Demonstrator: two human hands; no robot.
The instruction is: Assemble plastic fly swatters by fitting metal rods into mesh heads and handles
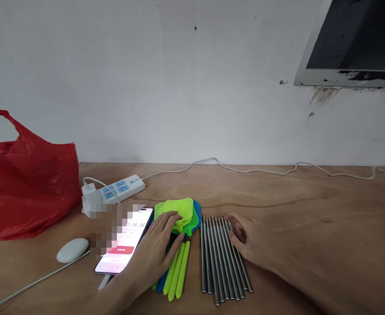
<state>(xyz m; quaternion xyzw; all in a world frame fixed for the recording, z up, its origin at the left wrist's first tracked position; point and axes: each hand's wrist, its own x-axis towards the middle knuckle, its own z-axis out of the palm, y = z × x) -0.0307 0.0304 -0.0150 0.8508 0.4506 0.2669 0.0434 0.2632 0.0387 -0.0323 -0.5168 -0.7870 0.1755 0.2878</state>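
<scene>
A red plastic bag (25, 179) slumps at the far left of the wooden table (310, 210), thin and floppy. Just right of it lie a white power strip (118, 189), its cable (261, 169) trailing along the wall, and nearer, a white mouse (72, 250). A lit phone (124, 247) lies flat beside the mouse, partly blurred.

The left hand (157, 251) rests flat, fingers loosely spread, on a stack of fly swatters (179, 218): lime-green mesh heads on top, blue beneath, with slim green handles (178, 271) pointing toward the near edge. These look light, springy and easily bent; the mesh would flex under pressure, so the handles seem the surer place to grasp, or the whole stack pinched at the neck.

Just to the right, touching nothing of the swatters, lies a row of metal rods (221, 258), side by side, running near to far. The right hand (249, 243) curls over their far right edge, fingertips on the outermost rods; it does not appear to have lifted any. The rods look stiff, smooth and likely to roll or slip, heavier together than singly; gathering them around the middle seems steadiest.

The plywood top is bare and grainy. Behind stands a scuffed white wall (179, 87), with a dark framed panel (356, 43) at the upper right.
</scene>
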